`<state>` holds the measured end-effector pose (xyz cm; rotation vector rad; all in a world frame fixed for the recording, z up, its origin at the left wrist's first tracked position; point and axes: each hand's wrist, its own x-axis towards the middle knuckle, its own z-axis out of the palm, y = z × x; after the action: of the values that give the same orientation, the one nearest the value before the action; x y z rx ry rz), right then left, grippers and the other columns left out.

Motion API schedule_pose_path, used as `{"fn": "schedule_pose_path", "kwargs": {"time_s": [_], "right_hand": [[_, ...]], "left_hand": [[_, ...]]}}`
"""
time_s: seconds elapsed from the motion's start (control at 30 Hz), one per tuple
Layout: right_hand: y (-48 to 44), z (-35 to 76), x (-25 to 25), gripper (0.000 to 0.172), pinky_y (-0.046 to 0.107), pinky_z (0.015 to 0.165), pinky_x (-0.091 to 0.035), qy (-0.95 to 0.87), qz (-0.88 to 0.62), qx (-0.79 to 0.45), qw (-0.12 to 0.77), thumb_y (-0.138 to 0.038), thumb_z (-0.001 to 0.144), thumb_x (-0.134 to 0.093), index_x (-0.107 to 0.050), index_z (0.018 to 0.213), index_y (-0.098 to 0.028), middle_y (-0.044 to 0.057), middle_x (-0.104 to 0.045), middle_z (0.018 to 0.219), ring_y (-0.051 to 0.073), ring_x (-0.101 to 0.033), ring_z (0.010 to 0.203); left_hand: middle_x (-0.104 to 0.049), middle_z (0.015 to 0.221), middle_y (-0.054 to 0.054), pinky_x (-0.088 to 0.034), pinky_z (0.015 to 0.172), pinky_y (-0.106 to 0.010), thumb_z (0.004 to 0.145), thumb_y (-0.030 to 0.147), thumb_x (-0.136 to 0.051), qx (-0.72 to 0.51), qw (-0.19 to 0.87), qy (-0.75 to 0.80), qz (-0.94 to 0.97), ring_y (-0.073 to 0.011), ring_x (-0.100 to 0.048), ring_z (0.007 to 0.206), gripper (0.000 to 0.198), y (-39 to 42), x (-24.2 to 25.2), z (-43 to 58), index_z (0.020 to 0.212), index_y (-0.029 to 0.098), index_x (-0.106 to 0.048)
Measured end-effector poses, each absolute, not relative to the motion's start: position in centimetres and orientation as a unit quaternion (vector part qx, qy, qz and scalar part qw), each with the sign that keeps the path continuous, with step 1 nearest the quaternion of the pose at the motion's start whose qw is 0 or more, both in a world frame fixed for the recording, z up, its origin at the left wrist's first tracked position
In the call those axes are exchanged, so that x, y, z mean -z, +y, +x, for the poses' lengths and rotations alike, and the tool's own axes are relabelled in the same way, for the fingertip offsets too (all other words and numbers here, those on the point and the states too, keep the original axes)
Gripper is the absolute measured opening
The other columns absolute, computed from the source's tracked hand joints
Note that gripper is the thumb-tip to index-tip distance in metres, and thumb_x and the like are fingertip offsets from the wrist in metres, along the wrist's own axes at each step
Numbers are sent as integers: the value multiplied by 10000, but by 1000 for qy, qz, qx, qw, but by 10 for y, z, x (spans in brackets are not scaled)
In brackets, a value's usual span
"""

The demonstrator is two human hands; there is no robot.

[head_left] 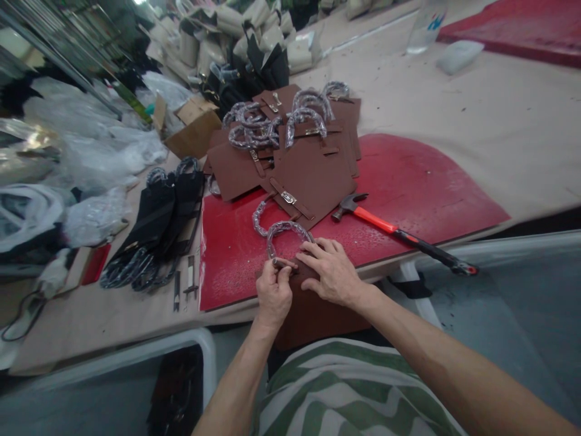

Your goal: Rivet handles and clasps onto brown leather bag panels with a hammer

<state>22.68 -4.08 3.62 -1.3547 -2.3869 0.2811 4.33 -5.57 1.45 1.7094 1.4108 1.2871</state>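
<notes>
Pinching a brown strap (285, 264), the left hand (274, 293) sits beside the right hand (330, 271), spread on the brown bag (318, 318) overhanging the red board (236, 254) at six o'clock; lifting that palm might let it slide.

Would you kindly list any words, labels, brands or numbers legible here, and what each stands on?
No text can be read.
Clear bottle: a blue marking, too blurred to read.
Brown bag under the hands: no lettering visible.
Hammer: no lettering can be made out.
</notes>
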Motion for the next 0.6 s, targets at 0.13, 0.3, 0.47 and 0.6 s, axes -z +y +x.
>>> {"fn": "schedule_pose_path", "kwargs": {"time_s": [0.13,0.3,0.47,0.6], "right_hand": [[-41,227,-33,616,500,1037,-344,-848,-476,-108,206,-431,773,-843,-602,1297,-214,73,-532,1387,325,-419,1223],[-37,243,-31,401,438,1023,-405,-818,-438,-141,344,-230,859,-695,-613,1249,-184,99,-545,1336,272,-488,1201],[-31,300,-50,369,462,970,-432,-726,-617,21,302,-262,900,-602,-590,1234,-107,169,-556,1252,330,-510,1142],[-29,339,-68,228,422,799,-427,-674,-736,9,61,-269,917,-559,-594,1059,-94,208,-562,1068,360,-537,1003]], "left_hand": [[-696,893,-25,-553,804,-234,973,196,-506,-489,208,476,700,-137,-680,842,103,-54,-10,42,950,189,-606],[-684,878,-18,-534,759,-201,975,157,-480,-483,171,445,734,-122,-672,804,125,-52,-8,45,963,187,-601],[-683,870,-32,-530,755,-214,990,188,-468,-487,147,433,744,-137,-674,789,130,-51,-2,48,972,188,-596],[-690,883,-32,-528,756,-219,988,181,-473,-493,128,422,750,-146,-681,806,111,-50,4,50,1001,191,-582]]}}
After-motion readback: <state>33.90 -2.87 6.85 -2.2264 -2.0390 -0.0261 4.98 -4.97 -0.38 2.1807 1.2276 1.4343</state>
